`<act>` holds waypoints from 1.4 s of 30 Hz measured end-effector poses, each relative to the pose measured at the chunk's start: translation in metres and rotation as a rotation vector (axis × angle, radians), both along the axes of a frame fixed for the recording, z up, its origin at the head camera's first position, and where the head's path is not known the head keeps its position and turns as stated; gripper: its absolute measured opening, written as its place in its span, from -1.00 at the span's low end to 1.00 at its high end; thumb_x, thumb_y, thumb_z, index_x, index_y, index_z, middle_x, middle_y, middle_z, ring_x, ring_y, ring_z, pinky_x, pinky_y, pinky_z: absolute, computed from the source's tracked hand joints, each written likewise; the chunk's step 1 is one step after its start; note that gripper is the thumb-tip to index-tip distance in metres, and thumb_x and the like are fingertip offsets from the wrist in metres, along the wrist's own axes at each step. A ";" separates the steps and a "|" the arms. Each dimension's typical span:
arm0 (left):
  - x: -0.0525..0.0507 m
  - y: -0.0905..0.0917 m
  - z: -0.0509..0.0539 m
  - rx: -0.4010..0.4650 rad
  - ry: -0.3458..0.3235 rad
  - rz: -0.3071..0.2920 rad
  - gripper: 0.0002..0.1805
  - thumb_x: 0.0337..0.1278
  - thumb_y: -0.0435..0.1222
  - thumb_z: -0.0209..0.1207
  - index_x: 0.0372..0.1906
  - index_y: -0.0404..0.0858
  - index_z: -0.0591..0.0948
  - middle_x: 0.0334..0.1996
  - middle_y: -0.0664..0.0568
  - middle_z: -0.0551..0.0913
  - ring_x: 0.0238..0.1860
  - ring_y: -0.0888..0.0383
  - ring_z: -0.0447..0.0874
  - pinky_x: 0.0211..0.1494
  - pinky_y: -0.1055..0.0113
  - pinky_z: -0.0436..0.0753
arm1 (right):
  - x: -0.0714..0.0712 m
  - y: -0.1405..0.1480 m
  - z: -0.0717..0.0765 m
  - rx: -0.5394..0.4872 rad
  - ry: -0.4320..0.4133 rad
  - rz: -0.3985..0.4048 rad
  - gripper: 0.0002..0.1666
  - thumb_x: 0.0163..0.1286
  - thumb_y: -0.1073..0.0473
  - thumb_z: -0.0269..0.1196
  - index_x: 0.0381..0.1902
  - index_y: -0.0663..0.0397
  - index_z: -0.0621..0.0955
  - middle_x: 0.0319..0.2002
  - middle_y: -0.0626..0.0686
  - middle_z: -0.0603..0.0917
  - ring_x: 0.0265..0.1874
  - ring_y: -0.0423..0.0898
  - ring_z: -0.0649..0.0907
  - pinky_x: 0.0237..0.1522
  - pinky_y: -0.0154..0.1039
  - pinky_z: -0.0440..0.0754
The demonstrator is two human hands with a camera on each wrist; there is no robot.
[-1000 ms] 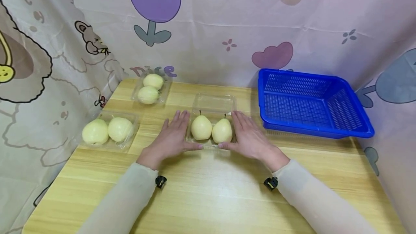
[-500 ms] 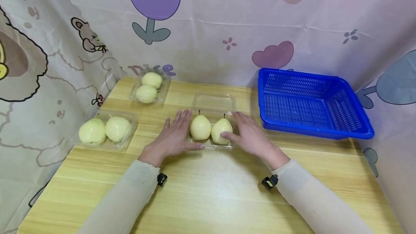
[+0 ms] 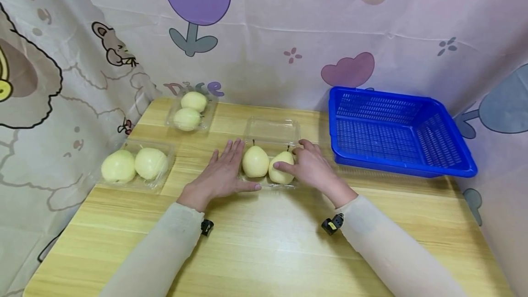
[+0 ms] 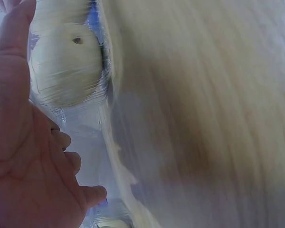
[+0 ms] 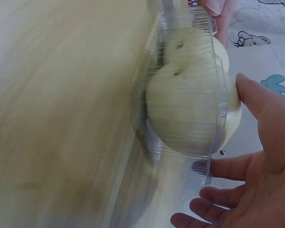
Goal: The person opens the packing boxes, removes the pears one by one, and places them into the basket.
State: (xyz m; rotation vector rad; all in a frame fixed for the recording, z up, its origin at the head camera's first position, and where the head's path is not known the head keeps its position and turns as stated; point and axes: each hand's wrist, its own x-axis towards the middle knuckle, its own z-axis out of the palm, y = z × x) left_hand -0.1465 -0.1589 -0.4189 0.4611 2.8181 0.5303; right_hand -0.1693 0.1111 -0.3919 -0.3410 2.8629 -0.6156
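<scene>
Two hands, pale sleeves [image 3: 156,242], a black wrist device [image 3: 207,227] at each cuff, seen from where I stand. Left hand [image 3: 216,175]: fingers straight and released, lying along the left side of a clear container [image 3: 278,187], thumb along its front edge. Right hand [image 3: 311,168]: fingers spread and loosely bent, not clenched; thumb at the face of the right pear [image 3: 281,178], index by its stem end, a gap showing between that fingertip and the fruit.

Right pear sits in the container, between right thumb and index; left pear [image 3: 255,162] sits beside it, nearer the left fingers. Both stems point away from the person. Beyond the fingertips, the container's lid [image 3: 272,129] lies folded back on the wood-grain surface [image 3: 264,242].

Off to the left of the left fingers: a clear pack [image 3: 154,185], two pears inside. Right of and beyond the right fingers: a blue basket [image 3: 402,168]. Past the left fingertips, farther back: a second pack [image 3: 210,116], also two pears. Farthest: printed cloth [image 3: 264,77].
</scene>
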 end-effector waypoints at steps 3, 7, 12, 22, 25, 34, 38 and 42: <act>0.000 0.000 0.000 0.003 -0.004 0.002 0.54 -0.02 0.56 0.24 0.72 -0.21 -0.32 0.74 -0.10 -0.35 0.73 -0.04 -0.50 0.73 -0.25 -0.28 | 0.000 0.000 -0.001 0.011 -0.012 0.025 0.12 0.31 -0.61 0.24 0.40 0.23 0.58 0.63 0.35 0.21 0.60 0.45 0.18 0.53 0.45 0.24; 0.000 0.000 0.000 0.006 -0.009 0.005 0.54 -0.02 0.55 0.26 0.72 -0.21 -0.32 0.74 -0.09 -0.36 0.73 -0.04 -0.50 0.73 -0.24 -0.28 | 0.003 0.002 -0.002 0.009 -0.008 0.049 0.16 0.28 -0.59 0.28 0.44 0.26 0.54 0.65 0.36 0.15 0.61 0.42 0.15 0.56 0.45 0.19; -0.001 0.000 -0.001 0.012 -0.001 0.006 0.54 -0.03 0.55 0.27 0.73 -0.22 -0.30 0.75 -0.10 -0.33 0.74 -0.05 -0.47 0.73 -0.24 -0.27 | 0.006 0.003 -0.005 -0.046 0.047 0.066 0.08 0.25 -0.47 0.41 0.40 0.25 0.57 0.64 0.33 0.18 0.62 0.37 0.16 0.57 0.42 0.19; -0.001 -0.001 0.000 0.014 -0.001 0.002 0.53 -0.01 0.55 0.26 0.73 -0.23 -0.29 0.74 -0.10 -0.33 0.74 -0.06 -0.44 0.74 -0.21 -0.24 | 0.007 0.008 -0.020 -0.056 0.275 0.177 -0.03 0.24 -0.14 0.58 0.49 0.07 0.46 0.41 0.20 0.55 0.47 0.21 0.44 0.58 0.25 0.29; -0.001 -0.001 0.000 0.013 -0.002 0.004 0.53 -0.01 0.55 0.25 0.73 -0.22 -0.29 0.75 -0.09 -0.33 0.74 -0.06 -0.44 0.74 -0.21 -0.24 | 0.005 0.009 -0.023 -0.044 0.294 0.182 0.00 0.22 -0.14 0.59 0.48 0.12 0.44 0.39 0.21 0.57 0.44 0.21 0.46 0.58 0.23 0.30; 0.000 0.000 0.001 0.013 -0.007 -0.001 0.53 -0.01 0.54 0.27 0.73 -0.21 -0.31 0.74 -0.08 -0.33 0.74 -0.06 -0.43 0.75 -0.19 -0.24 | 0.000 0.005 -0.024 0.033 0.300 0.164 0.11 0.13 -0.35 0.57 0.43 0.21 0.49 0.28 0.23 0.61 0.37 0.21 0.48 0.50 0.25 0.39; -0.001 0.000 0.001 0.013 0.001 -0.006 0.53 0.00 0.53 0.27 0.73 -0.22 -0.30 0.75 -0.11 -0.31 0.74 -0.07 -0.43 0.74 -0.21 -0.22 | -0.001 0.003 -0.024 0.044 0.303 0.146 0.10 0.10 -0.37 0.58 0.36 0.23 0.52 0.23 0.24 0.63 0.33 0.22 0.49 0.48 0.26 0.39; -0.001 0.000 0.001 0.016 0.000 -0.004 0.53 -0.01 0.54 0.27 0.73 -0.22 -0.29 0.75 -0.10 -0.30 0.74 -0.06 -0.43 0.75 -0.20 -0.22 | -0.002 0.003 -0.025 0.065 0.339 0.153 0.06 0.09 -0.38 0.57 0.28 0.25 0.55 0.16 0.24 0.64 0.28 0.23 0.51 0.48 0.28 0.37</act>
